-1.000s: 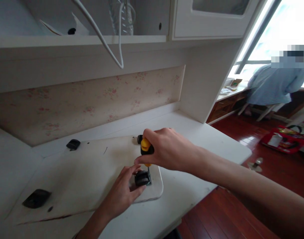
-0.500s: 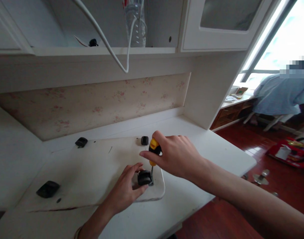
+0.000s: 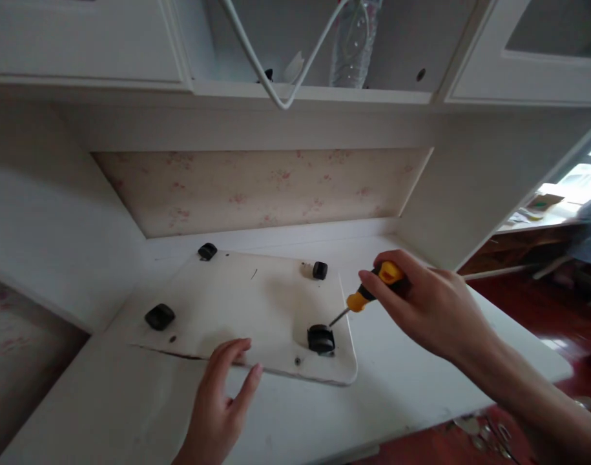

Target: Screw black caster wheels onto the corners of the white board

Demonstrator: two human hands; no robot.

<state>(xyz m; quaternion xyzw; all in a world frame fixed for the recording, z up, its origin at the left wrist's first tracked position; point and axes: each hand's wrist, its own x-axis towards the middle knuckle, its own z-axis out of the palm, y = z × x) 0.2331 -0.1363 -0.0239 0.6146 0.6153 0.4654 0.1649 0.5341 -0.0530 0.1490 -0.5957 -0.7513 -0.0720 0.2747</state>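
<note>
A yellow and black screwdriver (image 3: 365, 296) is gripped in my right hand (image 3: 424, 303), its shaft slanting down to the left. The tip is close beside a black caster wheel (image 3: 321, 338) at the front right corner of a white board (image 3: 266, 310); whether it touches cannot be made out. My left hand (image 3: 222, 394) is off the caster, fingers apart near the board's front edge, holding nothing. Other black casters sit at the back right (image 3: 320, 270), the back left (image 3: 207, 251) and the front left (image 3: 160, 316) of the board.
The board lies on a white desk top (image 3: 421, 368). Overhead, a white cable (image 3: 256, 64) hangs before a shelf holding a clear plastic bottle (image 3: 356, 45). A white side panel (image 3: 493, 174) stands to the right. Part of a person (image 3: 588, 239) shows at the far right.
My left hand has let go of the caster and drawn back left. My right hand has lifted the screwdriver out of its upright position and tilted it right. The view has turned left.
</note>
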